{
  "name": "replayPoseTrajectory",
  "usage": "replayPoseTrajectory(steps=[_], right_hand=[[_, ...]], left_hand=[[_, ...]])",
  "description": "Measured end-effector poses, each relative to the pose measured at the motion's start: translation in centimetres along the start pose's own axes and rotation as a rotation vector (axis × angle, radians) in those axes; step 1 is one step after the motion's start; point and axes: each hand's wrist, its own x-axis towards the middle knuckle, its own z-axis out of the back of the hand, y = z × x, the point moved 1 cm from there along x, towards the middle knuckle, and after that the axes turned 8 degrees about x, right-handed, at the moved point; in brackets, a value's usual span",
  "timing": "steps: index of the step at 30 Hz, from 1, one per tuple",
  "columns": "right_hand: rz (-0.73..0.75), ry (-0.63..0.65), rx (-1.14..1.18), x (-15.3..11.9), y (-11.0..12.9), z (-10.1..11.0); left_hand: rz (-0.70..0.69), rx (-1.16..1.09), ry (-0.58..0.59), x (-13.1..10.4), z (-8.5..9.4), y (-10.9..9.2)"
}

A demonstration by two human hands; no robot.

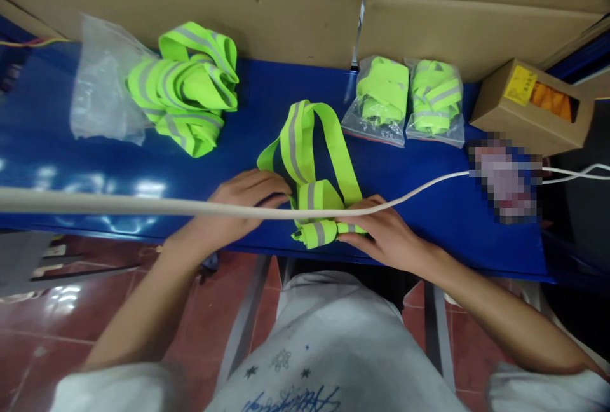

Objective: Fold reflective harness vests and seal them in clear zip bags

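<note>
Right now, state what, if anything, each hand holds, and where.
The right hand pinches the neon-yellow fabric strap with grey stripes at its near right part; whether the left hand grips cannot be told.

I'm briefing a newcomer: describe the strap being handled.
On the blue table, look between the left hand and right hand at its near edge. The grey-striped neon strap there is held, unlike the loose bundle and bagged pair behind.

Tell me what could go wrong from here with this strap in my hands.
The white cable passes in front of the left hand and right hand in this view, so it might snag or hide the work. The rolled end of the strap lies close to the blue table's near edge and could slip off. Its upper loops look loose and may twist.
</note>
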Motion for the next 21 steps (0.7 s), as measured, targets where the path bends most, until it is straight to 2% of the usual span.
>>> replayPoseTrajectory(steps=[3, 6, 8, 10, 12, 14, 17, 19, 21], right_hand=[[-0.009, 0.029, 0.009, 0.3, 0.0, 0.1], [-0.027, 0.100, 0.020, 0.7, -0.1, 0.3], [-0.030, 0.115, 0.035, 0.9, -0.1, 0.4], [-0.024, 0.091, 0.064, 0.8, -0.2, 0.5], [-0.027, 0.075, 0.091, 0.7, -0.3, 0.4], [-0.039, 0.078, 0.101, 0.6, -0.4, 0.4], [-0.056, 0.096, 0.098, 0.6, -0.4, 0.4], [-0.059, 0.112, 0.102, 0.7, -0.4, 0.4], [-0.064, 0.132, 0.108, 0.8, -0.3, 0.5]], left_hand=[[-0.051, 0.043, -0.050, 3.0, 0.2, 0.0], [-0.146, 0.161, -0.041, 6.3, -1.4, -0.2], [-0.183, 0.183, -0.030, 7.5, -2.1, 0.0], [-0.143, 0.152, -0.114, 7.1, -1.4, 0.3], [-0.055, 0.102, -0.257, 5.4, 0.3, 0.6], [-0.021, 0.024, -0.186, 3.0, 2.0, 0.6], [-0.060, 0.046, 0.058, 0.6, 2.5, 0.4], [-0.064, 0.014, 0.132, 0.6, 1.7, 0.5], [-0.067, -0.083, 0.113, 1.7, 0.9, 0.7]])
